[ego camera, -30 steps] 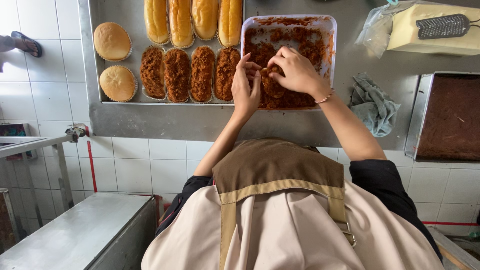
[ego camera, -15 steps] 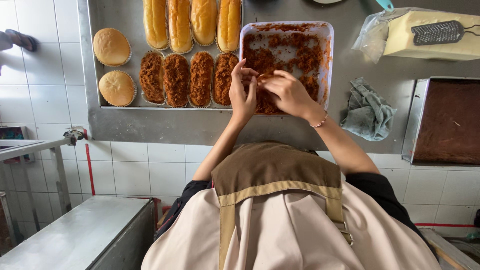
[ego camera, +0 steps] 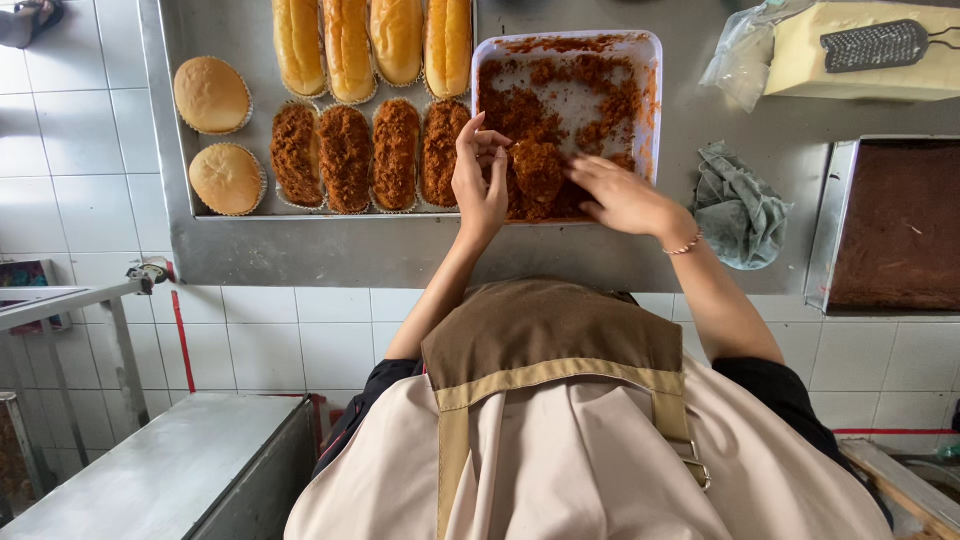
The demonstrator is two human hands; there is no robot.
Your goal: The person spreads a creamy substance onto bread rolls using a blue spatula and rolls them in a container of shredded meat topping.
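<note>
A white rectangular tray (ego camera: 655, 90) on the steel counter holds loose brown crumbly topping. Over its near edge sits a long bun coated in that brown topping (ego camera: 538, 172), and both hands are on it. My left hand (ego camera: 480, 180) grips the bun's left side with curled fingers. My right hand (ego camera: 622, 196), a thin bracelet at its wrist, touches the bun's right side with flatter fingers. To the left of the tray lie several coated long buns (ego camera: 370, 155) in a row.
The metal baking sheet (ego camera: 170, 120) also carries several plain long buns (ego camera: 372, 40) and two round buns (ego camera: 212, 95) in paper cups. Right of the tray lie a grey cloth (ego camera: 738, 205), a pale block in plastic with a grater (ego camera: 872, 45), and a brown cake pan (ego camera: 905, 225).
Both hands have drawn back from the middle of the white tray toward its near edge, still working the coated bun between them. The rest of the counter is unchanged.
</note>
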